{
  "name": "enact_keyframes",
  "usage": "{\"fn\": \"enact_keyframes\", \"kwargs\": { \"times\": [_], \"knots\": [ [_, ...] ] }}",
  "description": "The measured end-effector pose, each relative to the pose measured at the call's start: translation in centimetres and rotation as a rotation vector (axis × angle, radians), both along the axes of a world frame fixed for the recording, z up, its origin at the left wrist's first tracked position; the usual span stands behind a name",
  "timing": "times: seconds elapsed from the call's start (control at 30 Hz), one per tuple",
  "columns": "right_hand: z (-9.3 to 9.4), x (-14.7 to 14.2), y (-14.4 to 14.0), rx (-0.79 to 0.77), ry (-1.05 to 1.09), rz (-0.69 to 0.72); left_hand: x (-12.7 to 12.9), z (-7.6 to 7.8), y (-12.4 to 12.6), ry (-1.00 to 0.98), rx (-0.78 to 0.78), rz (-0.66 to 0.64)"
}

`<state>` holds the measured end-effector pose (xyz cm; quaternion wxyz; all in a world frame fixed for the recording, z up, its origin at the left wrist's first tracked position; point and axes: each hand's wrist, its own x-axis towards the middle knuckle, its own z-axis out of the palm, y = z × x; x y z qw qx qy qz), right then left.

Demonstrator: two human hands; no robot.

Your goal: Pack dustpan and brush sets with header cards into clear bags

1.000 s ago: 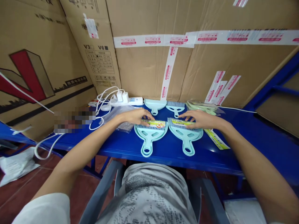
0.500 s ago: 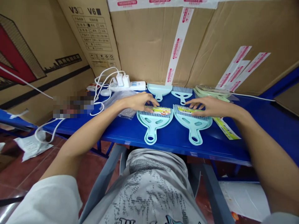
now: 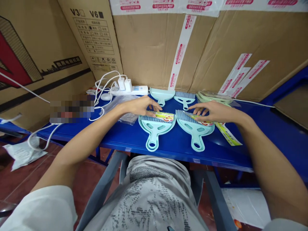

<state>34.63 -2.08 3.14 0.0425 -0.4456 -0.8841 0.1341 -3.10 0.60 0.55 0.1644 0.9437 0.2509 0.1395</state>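
Observation:
Two light-blue dustpan-and-brush sets lie side by side on the blue table, handles towards me: a left set (image 3: 153,133) and a right set (image 3: 196,133). Across the left brush's bristles is a yellow printed label card (image 3: 165,116), its left end between the thumb and fingers of my left hand (image 3: 139,106). Another yellow label card (image 3: 204,122) slants over the right brush, held by the thumb and fingers of my right hand (image 3: 214,110). Fingers partly hide both cards. Behind them lie a separate dustpan (image 3: 162,93) and a small brush (image 3: 184,98).
A loose yellow label strip (image 3: 228,134) lies right of the sets. Green items in clear plastic (image 3: 214,98) rest at the back right. At the back left are a power strip (image 3: 137,90) with white cables and a clear plastic bag (image 3: 130,118). Cardboard (image 3: 154,48) walls the rear.
The card in my right hand has tilted, its right end now lower over the bristles. My left hand stays at its card with little movement. The whole view has shifted slightly.

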Motion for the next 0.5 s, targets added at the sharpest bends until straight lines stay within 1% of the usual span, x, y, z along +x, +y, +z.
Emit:
{"fn": "enact_keyframes", "kwargs": {
  "times": [0.2,0.37,0.5],
  "knots": [
    [-0.18,0.07,0.07,-0.006,-0.006,-0.014,-0.11,-0.06,0.13,0.029,-0.05,-0.005],
    [-0.3,-0.1,0.04,-0.021,-0.012,-0.01,-0.28,0.0,0.24,0.039,-0.058,0.003],
    [-0.28,-0.38,-0.07,-0.038,-0.013,-0.01,-0.3,-0.27,0.41,0.063,-0.048,0.01]
  ]
}}
